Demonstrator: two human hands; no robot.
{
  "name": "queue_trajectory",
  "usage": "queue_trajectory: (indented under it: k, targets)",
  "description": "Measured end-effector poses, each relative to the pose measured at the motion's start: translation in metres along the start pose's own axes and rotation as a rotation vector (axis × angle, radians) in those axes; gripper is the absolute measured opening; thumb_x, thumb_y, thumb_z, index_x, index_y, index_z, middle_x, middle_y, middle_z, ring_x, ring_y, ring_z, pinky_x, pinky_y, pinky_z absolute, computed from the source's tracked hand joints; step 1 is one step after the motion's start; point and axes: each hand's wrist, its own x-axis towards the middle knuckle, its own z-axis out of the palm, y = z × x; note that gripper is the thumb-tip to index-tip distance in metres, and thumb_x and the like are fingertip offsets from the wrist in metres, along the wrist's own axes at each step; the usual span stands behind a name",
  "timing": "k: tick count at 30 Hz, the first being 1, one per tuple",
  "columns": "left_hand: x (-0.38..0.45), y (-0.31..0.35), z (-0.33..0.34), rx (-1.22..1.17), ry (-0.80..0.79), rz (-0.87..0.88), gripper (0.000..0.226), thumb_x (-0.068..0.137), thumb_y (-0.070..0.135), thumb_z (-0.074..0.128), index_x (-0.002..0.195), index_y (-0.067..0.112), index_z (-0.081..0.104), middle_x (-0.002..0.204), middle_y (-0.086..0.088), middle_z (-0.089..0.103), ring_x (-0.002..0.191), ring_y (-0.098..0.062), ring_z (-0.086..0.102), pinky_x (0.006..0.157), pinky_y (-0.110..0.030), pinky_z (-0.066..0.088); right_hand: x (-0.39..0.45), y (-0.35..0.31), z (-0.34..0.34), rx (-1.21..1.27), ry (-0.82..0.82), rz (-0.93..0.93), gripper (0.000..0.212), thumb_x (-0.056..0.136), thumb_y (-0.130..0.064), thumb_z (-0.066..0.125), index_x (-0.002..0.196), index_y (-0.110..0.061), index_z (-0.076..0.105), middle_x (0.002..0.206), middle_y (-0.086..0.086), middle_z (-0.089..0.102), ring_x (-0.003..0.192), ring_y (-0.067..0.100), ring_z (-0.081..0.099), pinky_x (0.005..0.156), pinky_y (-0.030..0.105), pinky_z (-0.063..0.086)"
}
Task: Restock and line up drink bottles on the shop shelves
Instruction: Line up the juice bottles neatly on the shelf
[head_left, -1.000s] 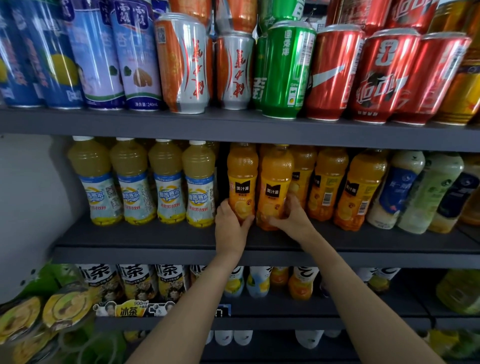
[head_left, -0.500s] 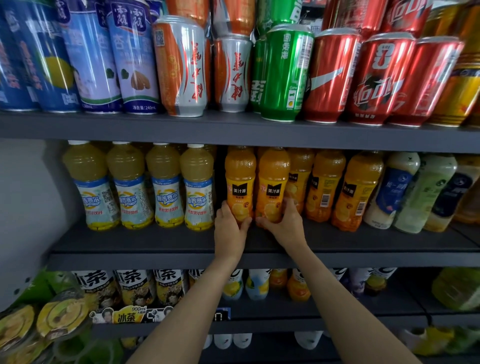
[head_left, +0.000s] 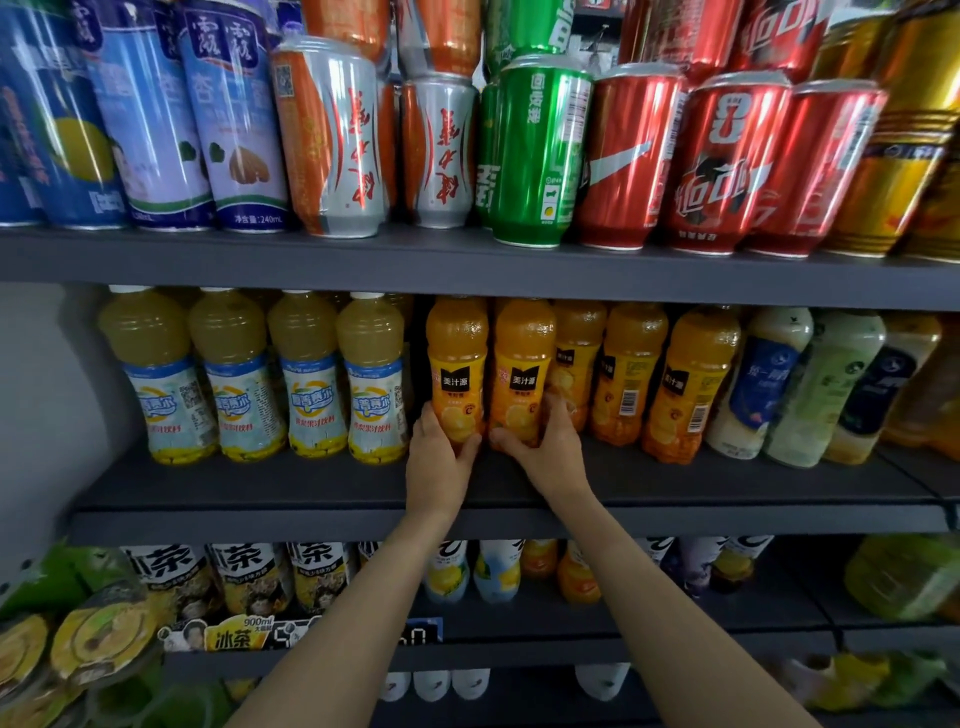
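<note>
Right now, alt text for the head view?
Two bare hands each grip the base of an orange juice bottle, left hand on the left bottle, right hand on the right bottle, on the middle shelf. Soda cans fill the shelf above.

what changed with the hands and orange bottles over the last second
Little: both hands kept their grip, the left hand on the left orange bottle, the right hand on the one beside it, nudging both slightly back. Other bottles and cans stayed put.
</note>
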Motion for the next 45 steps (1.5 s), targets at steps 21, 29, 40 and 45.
queue_trajectory:
  k: [21,29,40,45]
  targets:
    - [-0.006,0.012,0.005,0.131,0.156,-0.019,0.057,0.080,0.032,0.069,0.122,0.002,0.046,0.116,-0.016,0.056,0.111,-0.028,0.051,0.086,-0.031,0.040,0.028,0.015,-0.024,-0.154,0.187,0.187,0.059,0.088,-0.033,0.060,0.136,-0.010,0.034,0.118,0.016,0.060,0.106,0.035,0.059,0.081,0.040,0.047]
    - [-0.005,0.008,0.005,0.132,0.149,-0.010,0.056,0.081,0.035,0.067,0.122,0.004,0.045,0.117,-0.014,0.056,0.111,-0.028,0.051,0.087,-0.037,0.044,0.049,0.010,-0.028,-0.186,0.193,0.303,0.044,0.079,-0.041,0.069,0.106,-0.007,0.061,0.105,0.014,0.066,0.095,0.032,0.064,0.077,0.040,0.052]
    - [-0.007,0.012,0.005,0.129,0.147,-0.017,0.061,0.083,0.034,0.066,0.128,0.001,0.041,0.121,-0.018,0.052,0.113,-0.031,0.048,0.089,-0.041,0.044,0.034,0.022,-0.081,-0.199,-0.147,0.119,0.036,0.073,-0.042,0.075,0.084,-0.010,0.063,0.063,0.001,0.061,0.051,0.014,0.056,0.052,0.026,0.048]
    - [-0.008,0.014,0.003,0.128,0.141,-0.026,0.060,0.084,0.033,0.065,0.128,0.000,0.040,0.123,-0.018,0.050,0.116,-0.031,0.046,0.090,-0.039,0.042,0.031,0.011,-0.093,-0.156,-0.298,0.188,0.051,0.074,-0.040,0.075,0.114,-0.010,0.060,0.103,0.008,0.067,0.086,0.021,0.061,0.066,0.025,0.047]
